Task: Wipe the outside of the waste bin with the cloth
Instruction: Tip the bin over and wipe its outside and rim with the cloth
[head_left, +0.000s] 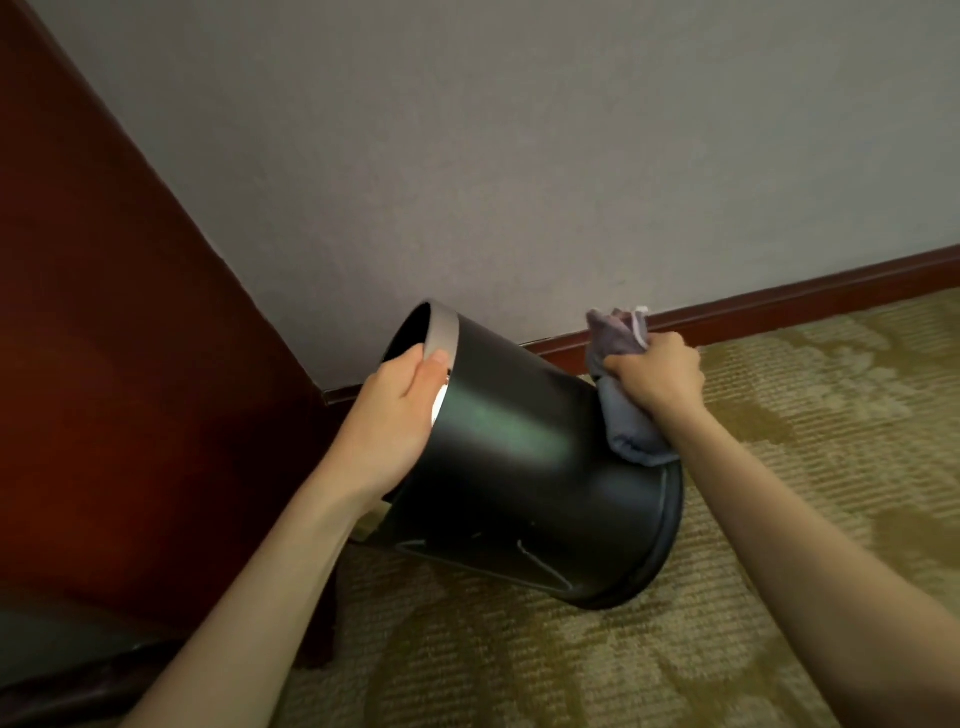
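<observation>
Bin (519, 467) is the thing being cleaned: a dark cylinder with a pale band at its mouth, held off the carpet (779, 519) and tipped over, mouth pointing up-left toward the wall (519, 156), base down-right and close above the floor. Whether the base edge touches the carpet cannot be told from this angle.

The left hand (400, 410) has its grip on the rim: thumb over the pale band, fingers reaching inside the mouth, palm against the side wall. The right hand (654, 379) is clenched around a bunched grey-lilac cloth (623, 410), pressing it on the outer wall near the base end; loose corners of the cloth stick up above the fist.

Judging from this, wiping is under way at the lower part of the wall, and the broad glossy side facing the camera, plus the underside, likely remain to be covered.

What could go wrong:
- The bin hangs mostly from one hand at the rim. A hard push from the cloth at the far end acts as a lever and could twist the rim out of that grip.
- The wall looks smooth and shiny, so the palm may slip if the bin is turned without resetting the hold.
- The cloth is wadded, so little of it meets the surface; streaks or missed strips are probable.
- The wooden furniture (104, 364) on the left and the skirting board (779, 301) behind are near; a swing could knock the bin against them.
</observation>
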